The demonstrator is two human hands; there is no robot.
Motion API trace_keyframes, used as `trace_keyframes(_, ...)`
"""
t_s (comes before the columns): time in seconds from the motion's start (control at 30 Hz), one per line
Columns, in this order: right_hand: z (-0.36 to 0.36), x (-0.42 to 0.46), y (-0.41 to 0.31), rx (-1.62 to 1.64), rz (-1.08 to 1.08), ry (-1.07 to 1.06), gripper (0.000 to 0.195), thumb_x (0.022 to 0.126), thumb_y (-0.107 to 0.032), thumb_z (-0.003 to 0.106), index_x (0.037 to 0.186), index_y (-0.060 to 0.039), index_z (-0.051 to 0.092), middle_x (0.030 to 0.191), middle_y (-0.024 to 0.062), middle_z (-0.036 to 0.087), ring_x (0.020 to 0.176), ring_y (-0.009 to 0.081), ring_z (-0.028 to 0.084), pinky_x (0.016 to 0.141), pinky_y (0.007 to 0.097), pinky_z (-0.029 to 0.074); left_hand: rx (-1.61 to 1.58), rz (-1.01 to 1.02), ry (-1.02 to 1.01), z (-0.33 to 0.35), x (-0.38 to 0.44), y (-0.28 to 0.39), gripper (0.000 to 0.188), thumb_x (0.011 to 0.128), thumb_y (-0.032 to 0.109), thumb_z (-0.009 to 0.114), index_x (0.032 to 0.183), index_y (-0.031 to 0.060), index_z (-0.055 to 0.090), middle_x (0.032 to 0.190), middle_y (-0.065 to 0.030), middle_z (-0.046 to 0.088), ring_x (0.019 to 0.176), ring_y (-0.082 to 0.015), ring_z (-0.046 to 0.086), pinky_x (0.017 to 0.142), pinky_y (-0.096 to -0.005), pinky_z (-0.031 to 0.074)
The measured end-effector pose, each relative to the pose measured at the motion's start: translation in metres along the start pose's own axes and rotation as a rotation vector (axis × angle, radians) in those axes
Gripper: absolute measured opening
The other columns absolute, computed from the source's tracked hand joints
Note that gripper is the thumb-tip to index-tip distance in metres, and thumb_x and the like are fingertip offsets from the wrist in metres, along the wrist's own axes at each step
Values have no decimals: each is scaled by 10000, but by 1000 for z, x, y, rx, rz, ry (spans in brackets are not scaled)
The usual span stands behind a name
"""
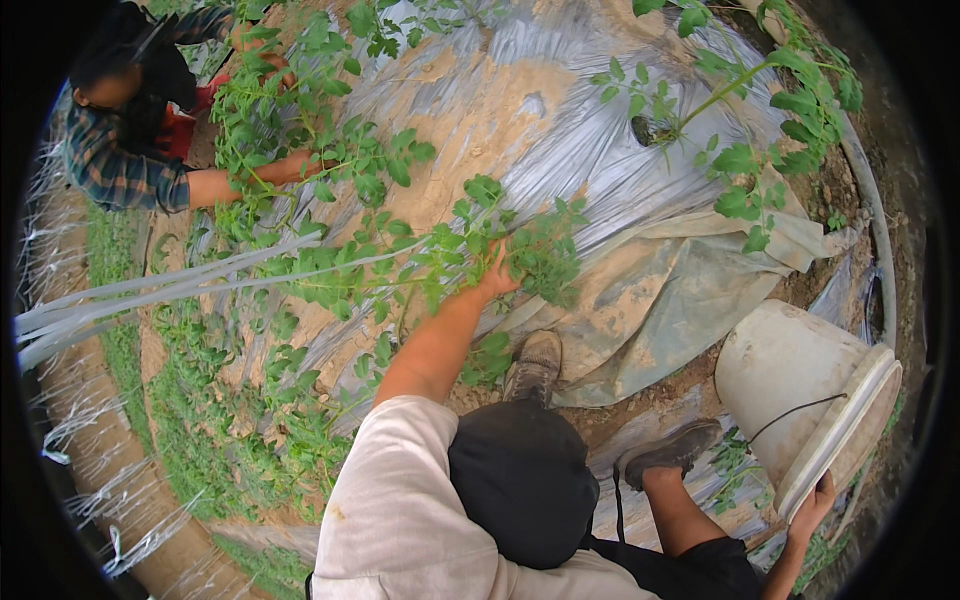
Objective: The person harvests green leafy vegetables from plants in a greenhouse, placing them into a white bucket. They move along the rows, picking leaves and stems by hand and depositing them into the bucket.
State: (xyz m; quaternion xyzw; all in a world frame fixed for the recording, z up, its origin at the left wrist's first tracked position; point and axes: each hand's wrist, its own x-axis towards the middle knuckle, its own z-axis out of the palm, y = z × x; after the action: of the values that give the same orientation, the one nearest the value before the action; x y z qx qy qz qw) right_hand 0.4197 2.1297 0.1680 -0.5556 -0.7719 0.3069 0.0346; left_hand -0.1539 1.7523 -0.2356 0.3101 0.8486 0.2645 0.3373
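Note:
My left hand reaches in among the leafy shoots of a tomato plant; leaves partly cover the fingers, and their grip on a stem cannot be made out. Beyond the fingertips a bunch of tomato leaves looks blurred. At the lower right, my right hand holds the rim of a dirty white plastic bucket, which is tilted and has a thin wire handle. The inside of the bucket is hidden.
A co-worker in a plaid shirt handles tomato plants at the upper left. Pale strings stretch in from the left. Silvery plastic mulch with soil, a crumpled sheet and a hose lie around. My shoes stand below the sheet.

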Motion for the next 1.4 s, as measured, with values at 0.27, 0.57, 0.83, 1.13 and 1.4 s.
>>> trace_keyframes(0.27, -1, 1, 2, 75, 53, -56, 356, 955, -124, 622, 1209, 125, 644, 1036, 112, 722, 936, 169, 652, 879, 317, 524, -155, -19, 120, 4, 2, -21, 401, 950, 270, 586, 1278, 45, 632, 1240, -261, 668, 1079, -456, 643, 964, -520, 526)
trace_keyframes(0.57, 3, -1, 2, 97, 61, -52, 331, 954, -121, 601, 1199, 97, 645, 1022, 96, 714, 924, 161, 644, 857, 314, 520, 836, 48, -530, 22, -12, 21, 415, 996, 276, 542, 1307, 2, 561, 1096, -240, 703, 972, -431, 689, 899, -506, 545)
trace_keyframes(0.83, -4, -4, 9, 124, 93, -111, 357, 946, -98, 599, 1243, 96, 635, 1095, 99, 714, 963, 164, 650, 871, 317, 526, -745, -776, 152, 39, 6, 75, 429, 993, 283, 544, 1381, 102, 544, 1242, -198, 615, 1097, -303, 603, 807, -496, 529)
trace_keyframes(1.13, 2, -5, 0, 160, 109, -84, 329, 943, -83, 602, 1221, 87, 646, 1066, 87, 718, 954, 155, 650, 871, 304, 525, 360, -121, -98, 21, 19, 34, 540, 937, 288, 598, 1431, 83, 524, 1153, -219, 720, 1030, -419, 681, 939, -486, 525)
trace_keyframes(1.4, 2, -5, -1, 160, 108, -80, 312, 944, -80, 591, 1197, 91, 652, 1047, 92, 719, 939, 155, 650, 862, 302, 523, 566, -69, -270, -8, 3, 17, 440, 977, 348, 550, 1275, 30, 611, 1097, -255, 716, 994, -466, 683, 870, -531, 546)
